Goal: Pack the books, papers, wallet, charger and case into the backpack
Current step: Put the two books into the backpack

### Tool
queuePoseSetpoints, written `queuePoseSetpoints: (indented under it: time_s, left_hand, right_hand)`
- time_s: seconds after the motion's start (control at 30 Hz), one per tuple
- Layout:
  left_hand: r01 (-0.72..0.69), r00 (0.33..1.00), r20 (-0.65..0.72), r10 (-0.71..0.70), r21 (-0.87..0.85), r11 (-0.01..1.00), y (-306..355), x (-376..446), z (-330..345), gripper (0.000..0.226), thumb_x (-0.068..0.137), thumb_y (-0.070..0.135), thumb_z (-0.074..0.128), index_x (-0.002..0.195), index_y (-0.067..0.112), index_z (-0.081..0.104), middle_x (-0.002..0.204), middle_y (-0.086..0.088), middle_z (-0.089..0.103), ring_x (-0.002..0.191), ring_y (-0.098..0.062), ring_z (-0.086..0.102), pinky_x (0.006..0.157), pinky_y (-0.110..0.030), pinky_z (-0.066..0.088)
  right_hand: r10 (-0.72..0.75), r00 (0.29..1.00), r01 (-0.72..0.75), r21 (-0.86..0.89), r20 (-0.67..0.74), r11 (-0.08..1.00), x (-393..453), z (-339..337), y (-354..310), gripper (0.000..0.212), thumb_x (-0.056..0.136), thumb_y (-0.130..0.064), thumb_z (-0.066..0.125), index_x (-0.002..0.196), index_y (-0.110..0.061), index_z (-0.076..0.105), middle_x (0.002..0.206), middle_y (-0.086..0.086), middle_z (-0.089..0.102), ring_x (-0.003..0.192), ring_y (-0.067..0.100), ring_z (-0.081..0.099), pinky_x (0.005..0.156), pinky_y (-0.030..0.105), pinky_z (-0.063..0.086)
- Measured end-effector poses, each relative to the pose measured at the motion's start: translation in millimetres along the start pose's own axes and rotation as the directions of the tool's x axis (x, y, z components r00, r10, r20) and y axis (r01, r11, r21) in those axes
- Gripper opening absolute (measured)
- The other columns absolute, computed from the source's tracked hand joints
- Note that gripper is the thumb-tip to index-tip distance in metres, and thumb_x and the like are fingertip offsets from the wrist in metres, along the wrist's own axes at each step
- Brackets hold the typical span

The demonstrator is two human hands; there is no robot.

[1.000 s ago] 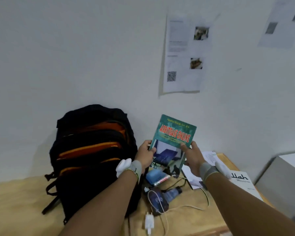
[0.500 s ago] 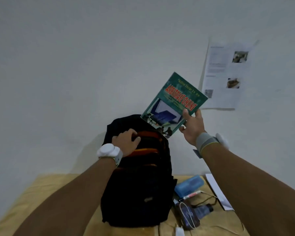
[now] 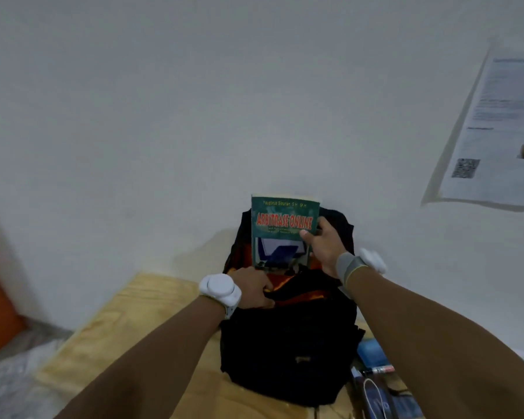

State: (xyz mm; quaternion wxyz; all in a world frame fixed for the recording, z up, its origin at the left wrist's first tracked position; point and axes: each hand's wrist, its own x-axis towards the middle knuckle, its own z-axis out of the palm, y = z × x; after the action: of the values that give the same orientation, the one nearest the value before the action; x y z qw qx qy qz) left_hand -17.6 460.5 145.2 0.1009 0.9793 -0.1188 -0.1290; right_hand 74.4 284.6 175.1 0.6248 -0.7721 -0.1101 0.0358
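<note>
Fingers (image 3: 307,235) pinch book (image 3: 280,225); left hand (image 3: 254,287) grips backpack (image 3: 288,343).

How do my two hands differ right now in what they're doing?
The right hand pinches the green book by its right edge, holding it upright and partly inside the backpack; the left hand grips the backpack's front flap, holding it open. The right hand sits higher, the left lower and nearer. Both wear a white wrist device.
</note>
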Motion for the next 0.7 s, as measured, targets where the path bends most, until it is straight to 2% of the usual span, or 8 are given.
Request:
queuePoseSetpoints:
  time_s: [0.07, 0.13, 0.23, 0.3, 0.4, 0.47, 0.57, 0.7]
  left_hand:
    - [-0.017, 1.0, -0.004, 0.017, 0.011, 1.0, 3, -1, 0, 0.032, 0.09, 0.046, 0.058, 0.076, 0.017, 0.061, 0.076, -0.008, 0.058, 0.068, -0.026, 0.052, 0.069, -0.03, 0.044]
    - [-0.019, 0.999, 0.028, 0.019, -0.001, 1.0, 3, 1, 6, 0.032, 0.09, 0.045, 0.058, 0.073, 0.018, 0.061, 0.072, -0.006, 0.057, 0.065, -0.024, 0.05, 0.069, -0.033, 0.046]
    - [-0.037, 0.999, 0.031, 0.039, -0.059, 0.998, 0, -2, 16, 0.023, 0.093, 0.037, 0.056, 0.084, 0.022, 0.072, 0.075, 0.004, 0.061, 0.068, -0.023, 0.053, 0.07, -0.03, 0.047]
    - [-0.04, 0.998, 0.034, 0.043, -0.082, 0.996, 0, -3, 19, 0.025, 0.094, 0.031, 0.054, 0.104, 0.022, 0.075, 0.093, 0.001, 0.071, 0.077, -0.025, 0.059, 0.075, -0.03, 0.051]
    - [-0.028, 0.999, 0.024, 0.031, -0.105, 0.994, 1, -7, 23, 0.029, 0.09, 0.018, 0.051, 0.107, 0.02, 0.074, 0.103, -0.005, 0.073, 0.077, -0.027, 0.057, 0.077, -0.032, 0.053]
    - [-0.012, 0.999, 0.033, 0.015, -0.104, 0.995, 3, -9, 26, 0.031, 0.087, 0.01, 0.05, 0.104, 0.018, 0.074, 0.103, -0.007, 0.074, 0.081, -0.032, 0.061, 0.077, -0.034, 0.054]
    - [0.009, 1.0, 0.027, -0.006, -0.094, 0.996, 3, -12, 29, 0.034, 0.086, 0.008, 0.05, 0.107, 0.019, 0.074, 0.103, -0.011, 0.074, 0.09, -0.035, 0.064, 0.081, -0.037, 0.055]
    - [0.013, 1.0, 0.018, -0.012, -0.102, 0.995, 0, -14, 30, 0.035, 0.088, 0.009, 0.051, 0.111, 0.022, 0.074, 0.106, -0.006, 0.074, 0.093, -0.031, 0.064, 0.085, -0.035, 0.054]
  right_hand:
    - [0.027, 1.0, -0.026, -0.106, 0.003, 0.994, 0, 3, 13, 0.008, 0.095, -0.019, 0.056, 0.093, -0.014, 0.05, 0.097, 0.007, 0.063, 0.086, 0.022, 0.058, 0.062, 0.029, 0.047]
    - [0.055, 0.997, -0.04, -0.21, 0.063, 0.977, 5, 11, 27, 0.016, 0.095, -0.025, 0.056, 0.095, -0.011, 0.05, 0.098, 0.011, 0.064, 0.086, 0.027, 0.06, 0.068, 0.038, 0.051]
    - [0.127, 0.973, -0.05, -0.364, 0.193, 0.93, 8, 18, 40, 0.022, 0.093, -0.025, 0.057, 0.109, -0.012, 0.05, 0.107, 0.009, 0.062, 0.097, 0.032, 0.063, 0.082, 0.049, 0.057]
    - [0.202, 0.93, -0.046, -0.449, 0.306, 0.892, 10, 17, 50, 0.03, 0.091, -0.019, 0.058, 0.12, -0.02, 0.049, 0.11, 0.005, 0.061, 0.097, 0.03, 0.064, 0.077, 0.045, 0.059]
    - [0.257, 0.861, 0.049, -0.576, 0.438, 0.816, 9, 16, 67, 0.046, 0.087, -0.021, 0.061, 0.131, -0.026, 0.052, 0.109, -0.001, 0.063, 0.092, 0.019, 0.062, 0.076, 0.025, 0.05]
    - [0.309, 0.801, 0.096, -0.62, 0.513, 0.779, 7, 18, 76, 0.041, 0.077, -0.033, 0.066, 0.117, -0.036, 0.058, 0.095, -0.012, 0.063, 0.079, 0.011, 0.061, 0.068, 0.019, 0.045]
    - [0.337, 0.826, 0.118, -0.724, 0.452, 0.68, 12, 28, 84, 0.013, 0.075, -0.026, 0.069, 0.075, -0.031, 0.057, 0.09, 0.001, 0.062, 0.079, 0.021, 0.06, 0.066, 0.025, 0.046]
    - [0.334, 0.835, 0.173, -0.784, 0.438, 0.596, 20, 36, 80, 0.019, 0.08, -0.025, 0.065, 0.067, -0.027, 0.052, 0.08, -0.001, 0.056, 0.075, 0.021, 0.055, 0.06, 0.024, 0.041]
